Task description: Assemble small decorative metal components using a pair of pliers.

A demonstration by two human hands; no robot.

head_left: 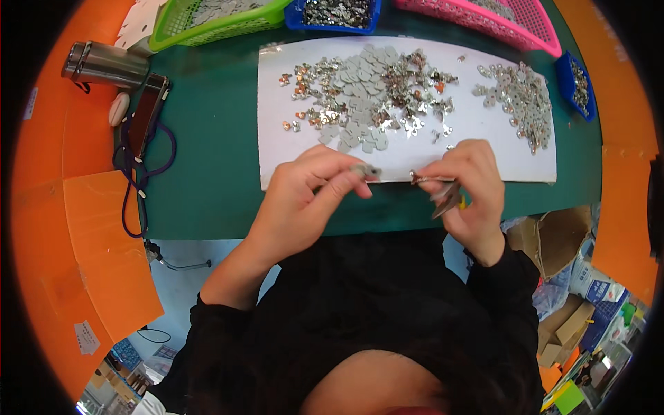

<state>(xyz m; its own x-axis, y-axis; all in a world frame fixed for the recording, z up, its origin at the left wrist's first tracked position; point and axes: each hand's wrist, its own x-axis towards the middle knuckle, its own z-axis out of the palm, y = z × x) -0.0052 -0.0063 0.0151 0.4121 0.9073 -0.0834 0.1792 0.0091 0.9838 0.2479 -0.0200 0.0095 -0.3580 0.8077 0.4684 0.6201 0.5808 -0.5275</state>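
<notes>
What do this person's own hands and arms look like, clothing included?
The left hand and the right hand are ungloved, with no watch or bracelet showing. The top is plain black and long-sleeved: its left sleeve stops partway along the forearm, its right sleeve nearer the wrist.

Two hands here, one left hand [294, 200], one right hand [474, 190]! One metal tool [449, 198], and that's two heaps, a big heap [363, 79] and a smaller heap [522, 100], their pieces too many to count! Baskets, two: one green basket [207, 33], one pink basket [539, 26]! Blue bins, two, a middle bin [332, 29] and a right-hand bin [565, 84]! One white board [277, 152], one steel flask [111, 63]!
</notes>
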